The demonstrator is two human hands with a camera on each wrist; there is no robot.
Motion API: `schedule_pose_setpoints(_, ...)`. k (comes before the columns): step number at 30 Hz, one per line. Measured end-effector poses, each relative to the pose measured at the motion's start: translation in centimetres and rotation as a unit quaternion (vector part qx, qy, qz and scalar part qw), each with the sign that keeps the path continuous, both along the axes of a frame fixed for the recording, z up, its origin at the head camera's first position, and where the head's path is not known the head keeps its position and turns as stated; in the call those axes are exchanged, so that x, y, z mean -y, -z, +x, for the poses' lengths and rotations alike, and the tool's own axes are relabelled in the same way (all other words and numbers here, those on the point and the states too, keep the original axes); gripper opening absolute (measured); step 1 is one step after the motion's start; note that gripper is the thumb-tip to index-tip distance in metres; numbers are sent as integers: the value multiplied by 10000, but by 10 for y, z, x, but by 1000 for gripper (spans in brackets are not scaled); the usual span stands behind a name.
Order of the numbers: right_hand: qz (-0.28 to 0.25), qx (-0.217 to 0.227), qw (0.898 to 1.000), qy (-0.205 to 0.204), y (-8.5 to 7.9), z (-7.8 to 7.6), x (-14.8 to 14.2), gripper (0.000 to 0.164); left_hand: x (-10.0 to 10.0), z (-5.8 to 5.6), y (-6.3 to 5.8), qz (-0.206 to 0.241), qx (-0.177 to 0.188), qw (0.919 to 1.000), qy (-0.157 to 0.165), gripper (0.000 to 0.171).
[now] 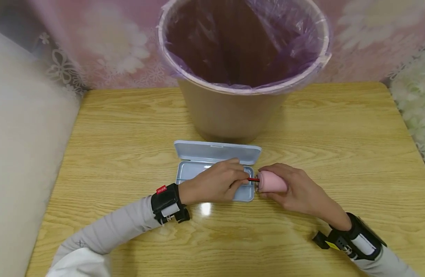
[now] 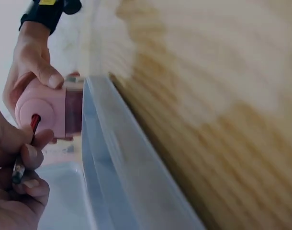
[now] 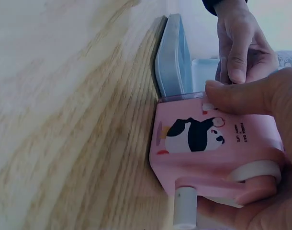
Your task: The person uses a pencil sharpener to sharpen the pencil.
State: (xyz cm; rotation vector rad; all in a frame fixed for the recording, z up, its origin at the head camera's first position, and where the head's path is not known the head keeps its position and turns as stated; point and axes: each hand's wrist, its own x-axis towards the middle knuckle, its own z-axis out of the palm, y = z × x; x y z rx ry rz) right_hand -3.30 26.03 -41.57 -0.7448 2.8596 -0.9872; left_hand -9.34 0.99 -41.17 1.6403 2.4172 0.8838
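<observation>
A pink pencil sharpener (image 1: 273, 182) with a panda picture stands on the table at the right end of an open pale blue pencil case (image 1: 245, 195). My right hand (image 1: 299, 192) grips the sharpener's body, thumb on one side. In the right wrist view its crank handle (image 3: 185, 208) points toward the camera, with no fingers around the knob. Over the case, my left hand (image 1: 217, 182) pinches a red and black pencil (image 2: 35, 123), one end of which sits in the sharpener's round hole. The left hand covers part of the case's inside.
Behind the case stands a large beige bin (image 1: 233, 111) lined with a purple bag (image 1: 295, 73). The raised case lid (image 1: 217, 152) is close to its base. Wood-grain table (image 1: 129, 134) surrounds everything, with a flowered wall behind and a white surface at left.
</observation>
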Motion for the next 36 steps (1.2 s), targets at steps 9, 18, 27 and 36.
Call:
schedule_pose_setpoints(9, -134, -155, 9998, 23, 3, 0, 9, 54, -14, 4, -3, -203, 389, 9990, -115, 26)
schedule_pose_setpoints(18, -13, 311, 9995, 39, 0, -1, 6, 61, -8, 2, -21, -895, 128, 9957, -198, 22)
schedule_pose_setpoints(27, 246, 615, 9971, 372, -8, 8, -2, 72, -9, 11, -50, -1860, -994, 9757, -595, 28)
schedule_pose_setpoints(36, 50, -316, 9995, 38, -4, 5, 0, 51, -1, 14, -36, -1853, -1253, 9743, -249, 20)
